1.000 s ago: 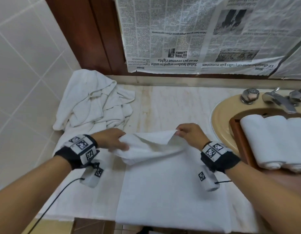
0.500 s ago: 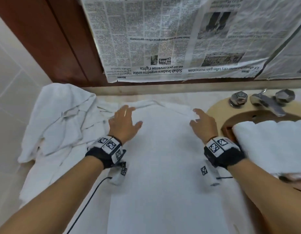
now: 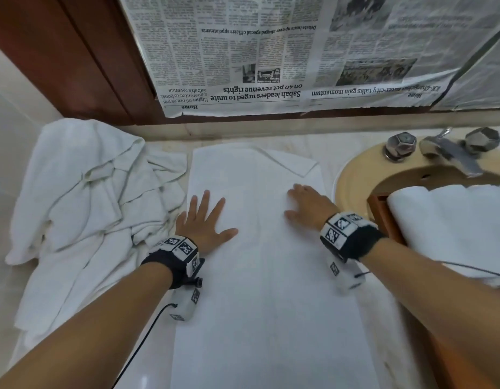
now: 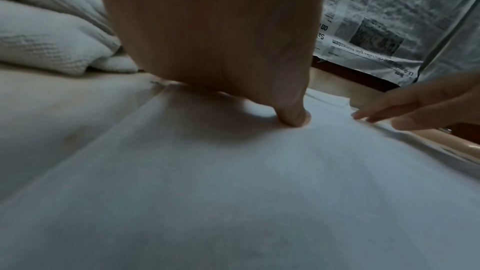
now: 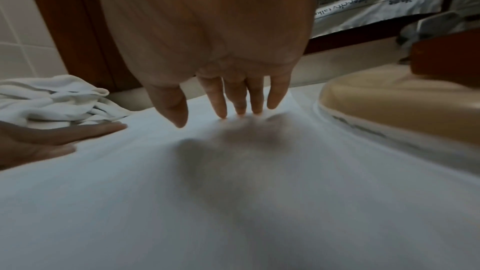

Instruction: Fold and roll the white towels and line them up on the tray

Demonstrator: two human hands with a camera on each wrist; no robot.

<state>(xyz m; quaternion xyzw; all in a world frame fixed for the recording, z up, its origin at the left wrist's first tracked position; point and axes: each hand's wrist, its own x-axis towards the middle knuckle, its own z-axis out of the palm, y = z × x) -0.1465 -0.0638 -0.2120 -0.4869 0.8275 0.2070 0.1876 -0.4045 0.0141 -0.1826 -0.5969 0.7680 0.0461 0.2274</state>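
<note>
Towel (image 3: 268, 276) is lying flat along the desk (image 3: 335, 147), centre frame. I am pressing left hand (image 3: 205, 221) and right hand (image 3: 307, 204) on it, fingers (image 5: 219, 100) released, smoothing outward before rolling; far-right corner needs flattening.

Bathroom (sink (image 3: 352, 178), taps (image 3: 400, 146), tiled wall (image 3: 7, 130))

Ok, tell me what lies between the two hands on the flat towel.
Only bare flat towel: the head view shows nothing between the left hand and right hand, both spread flat on it.
</note>
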